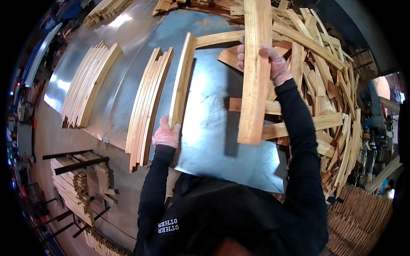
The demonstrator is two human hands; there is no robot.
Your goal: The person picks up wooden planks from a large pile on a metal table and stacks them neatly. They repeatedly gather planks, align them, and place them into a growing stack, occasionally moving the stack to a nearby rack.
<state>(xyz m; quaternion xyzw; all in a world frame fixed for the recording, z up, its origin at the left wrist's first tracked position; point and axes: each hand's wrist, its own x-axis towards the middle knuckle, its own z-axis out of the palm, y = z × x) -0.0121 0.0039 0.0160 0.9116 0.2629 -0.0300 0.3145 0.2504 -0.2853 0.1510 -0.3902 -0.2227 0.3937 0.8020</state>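
My left hand point(166, 134), in a pale pink glove, is closed round the near end of a narrow wooden board point(182, 79), which stands on edge over the metal table. Just left of it lies a row of slats point(147, 106) set side by side. My right hand point(276, 65), gloved alike, grips a wide wooden plank point(255, 85) across its width, thumb on the right edge and fingertips showing at the left. This plank is raised above the table and casts a shadow. Beneath it, loose boards point(299, 124) stick out from the heap on the right.
The shiny metal table point(205, 141) spans the middle. Another row of slats point(90, 85) lies farther left. A large jumbled heap of boards point(322, 72) fills the right side. On the floor at lower left stands a black-framed rack point(81, 160) with stacked wood. Machinery point(371, 145) is at far right.
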